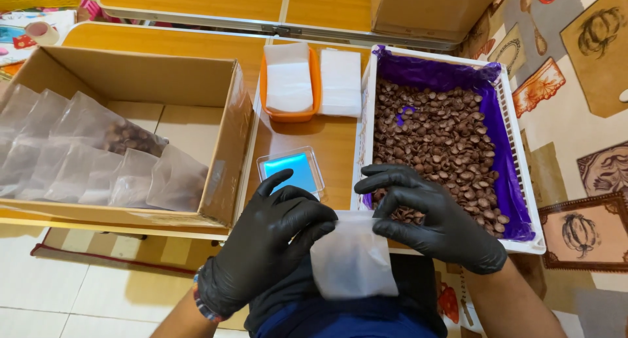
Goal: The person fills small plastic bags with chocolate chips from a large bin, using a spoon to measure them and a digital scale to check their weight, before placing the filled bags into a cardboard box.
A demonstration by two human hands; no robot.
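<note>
brightness: well lit, even, warm indoor tone
source: soft, from above, no lamp in view
shadows: faint; dark inside cardboard box (163, 83) near wall, under table edge
glare: sheen on black gloves, left hand (271, 246), right hand (435, 220); soft shine on purple liner (500, 155) and blue lid (292, 170)
focus: sharp centre, brown pieces (435, 138) crisp
blur: none from motion
distortion: wide-angle bend at edges, table lines curve top left
exposure: white pads (288, 76) near blown out

Hidden and cut off

Top edge of frosted pouch (352, 259) covered by gloved fingers (392, 228); near corner of white basket (523, 181) hidden behind right hand (435, 223); second cardboard box (432, 8) cropped by upper frame edge; pouch contents unreadable.
</note>
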